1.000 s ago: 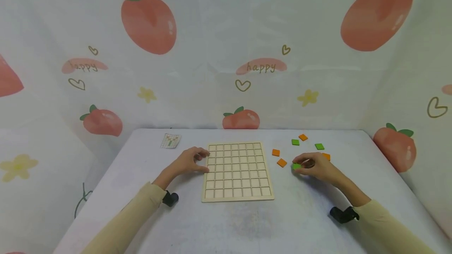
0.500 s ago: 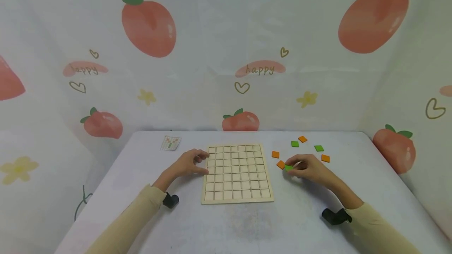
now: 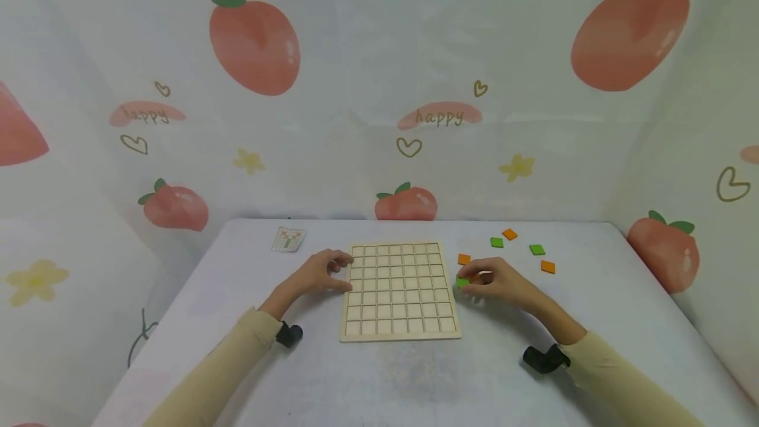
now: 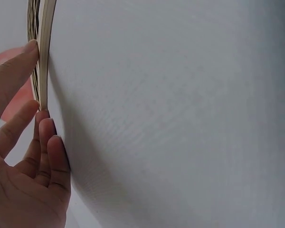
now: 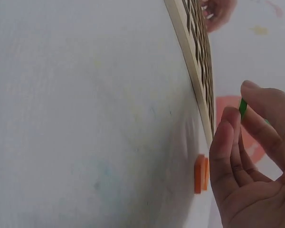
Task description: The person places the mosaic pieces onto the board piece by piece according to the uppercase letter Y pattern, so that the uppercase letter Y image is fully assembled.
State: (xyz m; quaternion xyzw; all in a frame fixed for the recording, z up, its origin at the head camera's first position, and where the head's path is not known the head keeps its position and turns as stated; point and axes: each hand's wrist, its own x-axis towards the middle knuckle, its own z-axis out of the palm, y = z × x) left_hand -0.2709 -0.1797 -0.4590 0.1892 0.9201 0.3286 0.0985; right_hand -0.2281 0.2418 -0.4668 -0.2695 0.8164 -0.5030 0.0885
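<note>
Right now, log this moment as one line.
Right hand: pinches green square tile | left hand: touches wooden grid board at left edge | printed grid card: beyond left hand

From my remote station I see the left forearm (image 3: 216, 364) and the right forearm (image 3: 628, 381), both long-sleeved, slanting inward from the lower corners of the head view. I have the left hand (image 3: 316, 271) with its thumb parted from the fingers, the fingers gently bent and its palm facing inward. My right hand (image 3: 503, 281) holds a pinch, thumb and fingertips brought close together; in the dim wrist view I can't quite tell which fingertips press against the thumb.
</note>
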